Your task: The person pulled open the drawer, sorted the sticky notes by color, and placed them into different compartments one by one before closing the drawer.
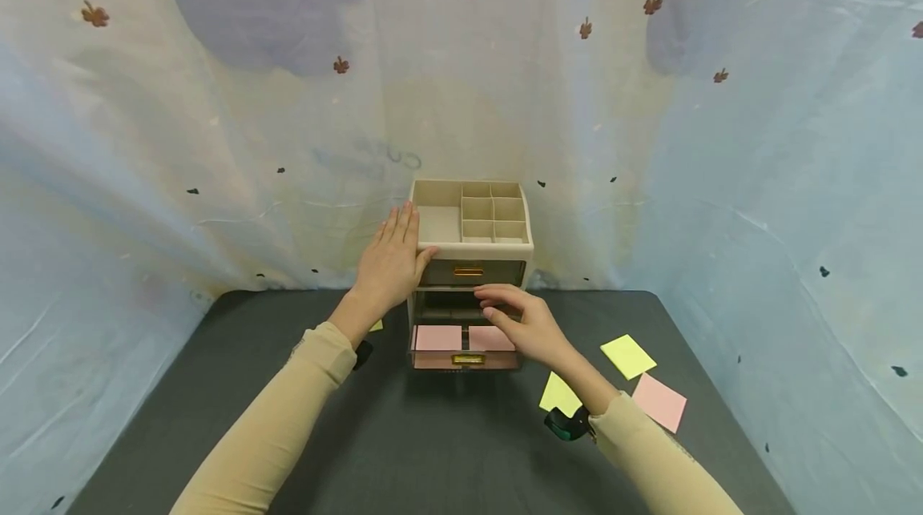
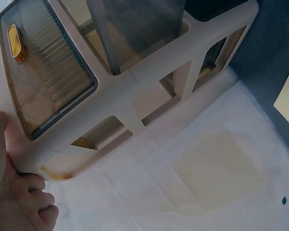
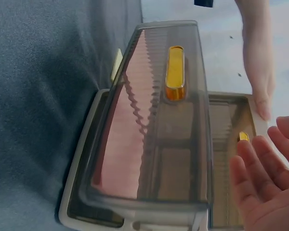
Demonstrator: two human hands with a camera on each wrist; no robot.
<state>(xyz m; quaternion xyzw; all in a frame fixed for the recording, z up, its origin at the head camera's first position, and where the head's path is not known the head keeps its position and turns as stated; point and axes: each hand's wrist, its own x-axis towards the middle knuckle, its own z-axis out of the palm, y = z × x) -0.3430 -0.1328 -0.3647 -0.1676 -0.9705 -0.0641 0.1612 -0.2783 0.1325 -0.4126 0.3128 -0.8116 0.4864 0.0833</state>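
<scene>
A cream drawer organizer [image 1: 472,247] with a divided open top stands at the back of the dark table. My left hand [image 1: 389,263] holds its upper left corner, thumb over the front edge and fingers along the side. The top drawer [image 1: 490,272] is closed. Below it, a clear drawer [image 3: 188,144] with a gold handle [image 3: 175,72] is pulled out. Two pink sticky-note stacks [image 1: 437,337] lie side by side in that drawer. Over the drawer's right side hovers my right hand [image 1: 530,327], fingers loosely bent and holding nothing.
Two yellow sticky-note pads [image 1: 628,356] and a pink one [image 1: 658,403] lie on the table [image 1: 461,451] at the right, partly under my right forearm. Another yellow note [image 1: 376,326] shows beside my left wrist. A patterned curtain [image 1: 461,114] hangs behind the organizer.
</scene>
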